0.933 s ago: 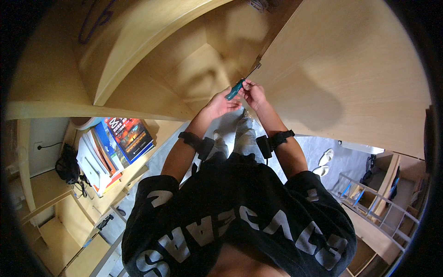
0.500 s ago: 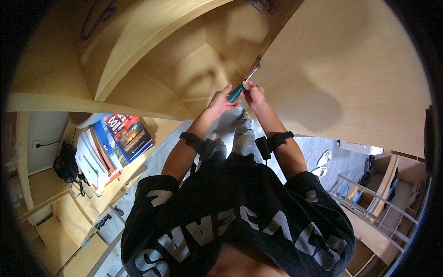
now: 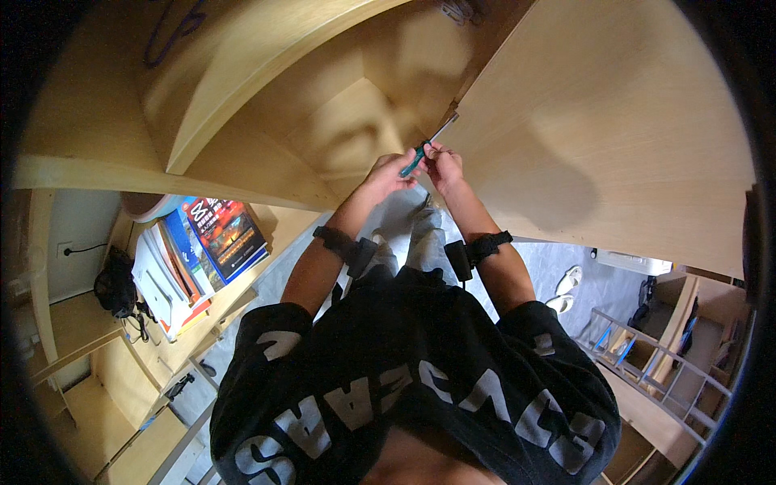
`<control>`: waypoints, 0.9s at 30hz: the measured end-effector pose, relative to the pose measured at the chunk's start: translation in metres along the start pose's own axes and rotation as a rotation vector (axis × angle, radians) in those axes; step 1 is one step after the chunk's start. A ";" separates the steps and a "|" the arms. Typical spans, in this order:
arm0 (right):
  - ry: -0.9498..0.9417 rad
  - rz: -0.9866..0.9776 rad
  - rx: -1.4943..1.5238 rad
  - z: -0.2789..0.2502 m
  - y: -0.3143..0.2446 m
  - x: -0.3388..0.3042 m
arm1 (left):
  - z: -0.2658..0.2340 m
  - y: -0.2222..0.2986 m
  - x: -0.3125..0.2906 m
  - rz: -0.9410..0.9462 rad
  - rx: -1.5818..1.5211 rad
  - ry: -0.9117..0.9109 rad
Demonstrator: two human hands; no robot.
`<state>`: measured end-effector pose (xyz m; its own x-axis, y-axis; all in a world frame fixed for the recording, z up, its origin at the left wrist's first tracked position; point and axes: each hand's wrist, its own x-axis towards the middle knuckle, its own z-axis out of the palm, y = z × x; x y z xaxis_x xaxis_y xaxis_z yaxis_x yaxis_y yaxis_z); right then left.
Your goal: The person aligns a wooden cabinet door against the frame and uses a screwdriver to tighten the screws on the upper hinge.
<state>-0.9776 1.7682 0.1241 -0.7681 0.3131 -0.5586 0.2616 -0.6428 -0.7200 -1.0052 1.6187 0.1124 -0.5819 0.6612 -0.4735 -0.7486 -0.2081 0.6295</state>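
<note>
A screwdriver (image 3: 414, 159) with a green handle and a metal shaft slants up and to the right. My left hand (image 3: 391, 173) is closed round its handle. Close to the top of that handle, my right hand (image 3: 444, 166) pinches the tool with its fingertips. The shaft's tip meets a small metal hinge (image 3: 454, 107) at the edge of the wooden cabinet door (image 3: 614, 121); whether it sits in a screw is too small to tell. Behind the hands opens the wooden cabinet interior (image 3: 339, 121).
A stack of books and papers (image 3: 230, 234) lies on a shelf at the left, beside a black bag (image 3: 115, 283). White shoes (image 3: 569, 280) stand on the grey floor at right, near a metal rail (image 3: 655, 356). A curved shelf edge (image 3: 242, 73) juts in from upper left.
My left hand has closed from loosely spread fingers to a grip round the screwdriver's handle. The screwdriver's tip stays at the hinge, and the right hand has barely shifted.
</note>
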 end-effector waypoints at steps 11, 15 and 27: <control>-0.144 0.100 -0.013 -0.017 0.002 0.006 | 0.002 -0.006 0.017 0.081 0.492 0.055; -0.087 0.026 -0.053 -0.021 0.002 0.014 | 0.005 -0.010 0.012 0.196 0.588 0.057; -0.107 0.081 -0.033 -0.010 -0.005 0.007 | -0.008 -0.001 0.007 0.050 0.510 0.172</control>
<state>-0.9785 1.7808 0.1196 -0.8011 0.1831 -0.5698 0.3435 -0.6390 -0.6883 -1.0110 1.6180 0.1029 -0.6890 0.5227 -0.5022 -0.4942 0.1681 0.8529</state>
